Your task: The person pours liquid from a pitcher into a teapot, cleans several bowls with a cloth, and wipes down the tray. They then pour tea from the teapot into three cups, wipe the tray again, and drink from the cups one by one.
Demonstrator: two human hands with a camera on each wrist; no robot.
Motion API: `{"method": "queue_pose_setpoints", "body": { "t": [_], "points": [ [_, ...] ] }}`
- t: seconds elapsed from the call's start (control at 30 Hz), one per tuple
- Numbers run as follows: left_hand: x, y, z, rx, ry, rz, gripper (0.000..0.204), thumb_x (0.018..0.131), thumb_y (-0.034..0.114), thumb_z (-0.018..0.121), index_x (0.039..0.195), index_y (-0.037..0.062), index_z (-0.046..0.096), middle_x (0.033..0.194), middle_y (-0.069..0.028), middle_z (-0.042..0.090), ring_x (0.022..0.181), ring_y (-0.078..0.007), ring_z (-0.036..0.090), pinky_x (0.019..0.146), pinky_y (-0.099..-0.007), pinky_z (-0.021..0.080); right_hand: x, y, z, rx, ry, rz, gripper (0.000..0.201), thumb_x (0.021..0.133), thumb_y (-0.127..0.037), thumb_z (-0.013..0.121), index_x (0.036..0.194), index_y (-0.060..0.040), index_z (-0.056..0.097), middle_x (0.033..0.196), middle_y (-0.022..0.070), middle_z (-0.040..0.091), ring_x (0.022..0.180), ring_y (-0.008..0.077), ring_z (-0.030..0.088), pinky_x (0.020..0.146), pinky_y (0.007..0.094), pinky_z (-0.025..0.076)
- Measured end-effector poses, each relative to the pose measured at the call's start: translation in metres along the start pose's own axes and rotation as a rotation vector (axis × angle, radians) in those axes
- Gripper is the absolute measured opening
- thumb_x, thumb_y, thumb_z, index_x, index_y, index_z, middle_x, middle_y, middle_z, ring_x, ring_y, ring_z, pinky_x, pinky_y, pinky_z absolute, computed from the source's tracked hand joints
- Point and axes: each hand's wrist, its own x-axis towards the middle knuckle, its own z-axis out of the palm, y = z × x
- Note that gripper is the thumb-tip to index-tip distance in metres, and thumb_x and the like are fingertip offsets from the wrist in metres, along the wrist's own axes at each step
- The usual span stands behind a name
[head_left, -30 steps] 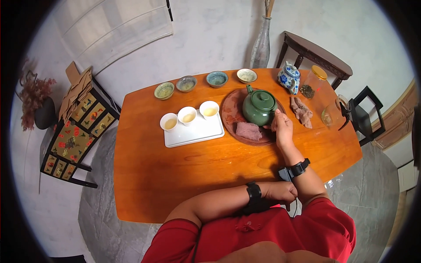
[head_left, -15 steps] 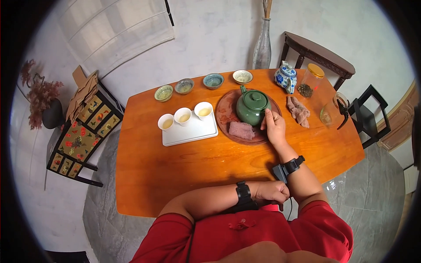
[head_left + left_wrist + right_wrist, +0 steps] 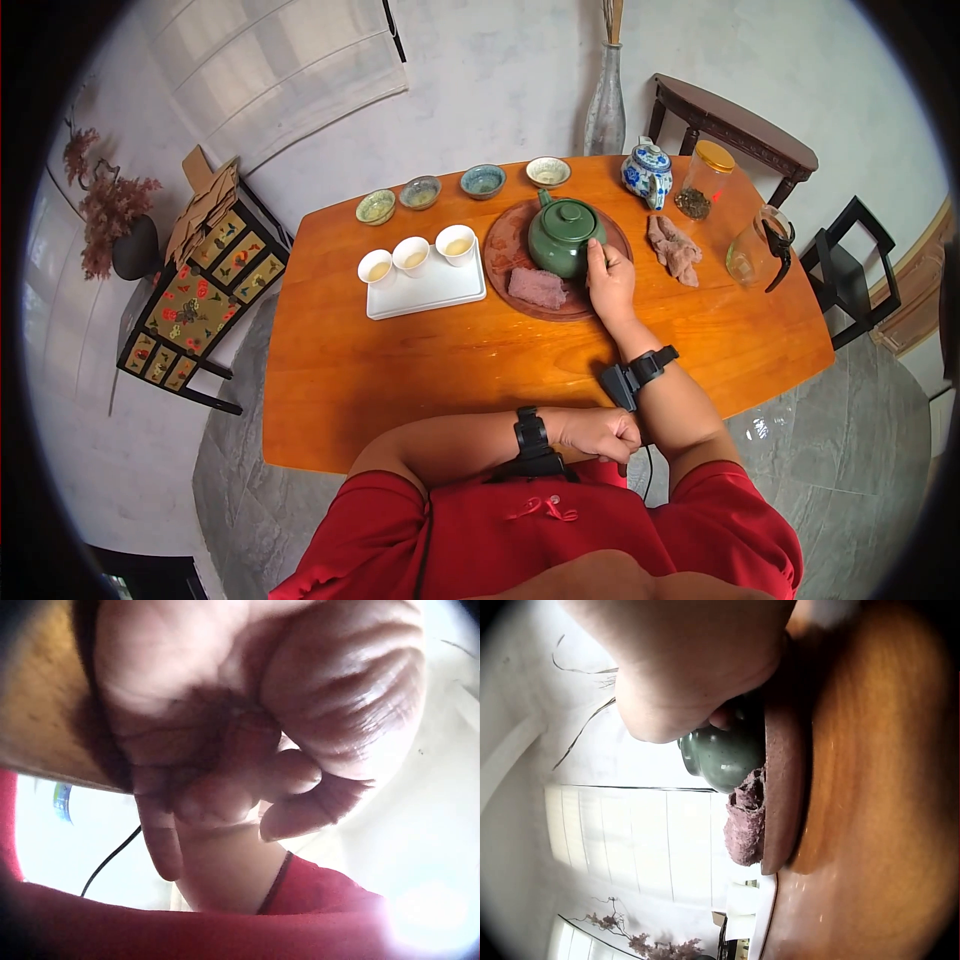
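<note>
A green lidded teapot (image 3: 565, 236) sits on a round reddish-brown tray (image 3: 505, 235), its spout pointing away from me. My right hand (image 3: 612, 284) grips its handle on the near right side, the thumb on top; the hand covers most of the handle. On the tray just in front of the pot lies a folded mauve cloth (image 3: 537, 288), also seen beside the teapot (image 3: 731, 759) in the right wrist view. My left hand (image 3: 600, 434) hangs in front of my body near the table edge. Its fingers are loosely curled and hold nothing in the left wrist view (image 3: 225, 772).
Left of the tray, three white cups (image 3: 411, 257) of pale tea stand along a white rectangular tray (image 3: 425, 297). Several patterned bowls (image 3: 483, 181) line the far edge. At right are a blue-and-white teapot (image 3: 647, 172), a tea-leaf jar (image 3: 700, 185), a crumpled cloth (image 3: 674, 250) and a glass pitcher (image 3: 757, 247).
The head view has shifted slightly, so the table things appear further left. My right hand's fingers have drawn in closer around the teapot handle. My left hand keeps its loose curl.
</note>
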Motion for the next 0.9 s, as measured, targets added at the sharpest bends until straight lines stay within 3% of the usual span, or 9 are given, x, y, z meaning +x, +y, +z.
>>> {"method": "queue_pose_setpoints", "body": {
  "t": [0.07, 0.13, 0.2, 0.27, 0.3, 0.37, 0.47, 0.63, 0.9],
  "points": [
    [0.0, -0.005, 0.0, 0.029, -0.008, 0.016, 0.03, 0.078, 0.004, 0.056, 0.052, 0.005, 0.041, 0.05, -0.0008, 0.044, 0.047, -0.0094, 0.039, 0.047, -0.0284, 0.035, 0.0, 0.003, 0.001, 0.001, 0.0, 0.004, 0.043, 0.094, -0.03, 0.057, 0.065, 0.0022, 0.051, 0.056, 0.0162, 0.046, 0.052, 0.019, 0.043, 0.054, 0.0363, 0.039],
    [0.0, -0.01, 0.005, 0.06, -0.017, 0.032, 0.028, 0.077, 0.003, 0.056, 0.054, 0.0031, 0.041, 0.05, -0.0035, 0.044, 0.047, -0.0122, 0.039, 0.048, -0.0303, 0.035, 0.0, 0.005, 0.001, -0.003, -0.006, -0.072, 0.043, 0.098, -0.03, 0.052, 0.062, -0.0071, 0.048, 0.051, -0.0022, 0.045, 0.045, 0.0062, 0.041, 0.043, 0.0239, 0.032],
    [-0.002, -0.019, 0.02, 0.543, 0.029, 0.201, 0.023, 0.075, 0.001, 0.056, 0.058, -0.0005, 0.041, 0.053, -0.0109, 0.043, 0.048, -0.0209, 0.037, 0.048, -0.0353, 0.033, 0.0, 0.004, 0.001, -0.005, -0.005, -0.076, 0.043, 0.098, -0.031, 0.052, 0.062, -0.0071, 0.049, 0.051, -0.0022, 0.045, 0.045, 0.0062, 0.041, 0.043, 0.0238, 0.032],
    [-0.004, -0.014, 0.027, 0.532, 0.018, 0.181, 0.022, 0.074, 0.001, 0.057, 0.059, -0.0016, 0.041, 0.055, -0.0134, 0.042, 0.05, -0.024, 0.036, 0.049, -0.0369, 0.033, -0.001, -0.001, 0.001, -0.005, -0.003, -0.078, 0.043, 0.097, -0.031, 0.052, 0.062, -0.0071, 0.049, 0.051, -0.0023, 0.045, 0.045, 0.0062, 0.041, 0.043, 0.0238, 0.033],
    [-0.005, -0.012, 0.031, 0.521, 0.004, 0.164, 0.021, 0.074, 0.001, 0.057, 0.061, -0.0026, 0.041, 0.057, -0.016, 0.042, 0.051, -0.0271, 0.035, 0.05, -0.0386, 0.033, -0.002, -0.004, -0.001, 0.011, -0.012, -0.027, 0.043, 0.096, -0.03, 0.054, 0.064, -0.0022, 0.05, 0.053, 0.0039, 0.045, 0.049, 0.0099, 0.041, 0.048, 0.0285, 0.035],
    [-0.004, -0.013, 0.034, 0.484, -0.013, 0.164, 0.022, 0.074, 0.002, 0.058, 0.061, -0.0019, 0.041, 0.057, -0.0148, 0.043, 0.051, -0.0256, 0.035, 0.051, -0.0385, 0.033, -0.002, -0.005, -0.001, 0.025, -0.023, 0.023, 0.043, 0.095, -0.03, 0.056, 0.066, 0.0027, 0.052, 0.055, 0.01, 0.044, 0.054, 0.0136, 0.041, 0.053, 0.0332, 0.038],
    [-0.003, -0.01, 0.036, 0.408, -0.032, 0.151, 0.021, 0.077, 0.005, 0.057, 0.064, -0.0023, 0.043, 0.057, -0.0142, 0.044, 0.051, -0.0227, 0.037, 0.051, -0.0387, 0.034, -0.003, -0.004, -0.001, 0.044, -0.027, 0.023, 0.043, 0.096, -0.029, 0.055, 0.066, 0.0027, 0.052, 0.055, 0.0068, 0.044, 0.055, 0.0112, 0.04, 0.052, 0.0313, 0.037],
    [-0.003, -0.005, 0.024, 0.413, -0.076, -0.053, 0.025, 0.082, 0.014, 0.056, 0.066, -0.0024, 0.046, 0.055, -0.0115, 0.045, 0.052, -0.015, 0.041, 0.051, -0.0367, 0.036, -0.006, -0.018, -0.002, 0.06, -0.03, 0.012, 0.044, 0.096, -0.029, 0.054, 0.063, -0.0012, 0.051, 0.05, 0.0018, 0.046, 0.048, 0.0085, 0.042, 0.046, 0.0284, 0.034],
    [-0.003, -0.006, 0.022, 0.344, -0.041, -0.041, 0.029, 0.083, 0.017, 0.057, 0.062, 0.0012, 0.044, 0.052, -0.006, 0.041, 0.051, -0.0125, 0.038, 0.049, -0.0355, 0.034, -0.004, -0.014, -0.001, 0.078, -0.037, -0.004, 0.043, 0.097, -0.031, 0.054, 0.062, -0.0045, 0.052, 0.05, -0.0015, 0.047, 0.046, 0.0062, 0.042, 0.044, 0.0255, 0.032]
  ]
}}
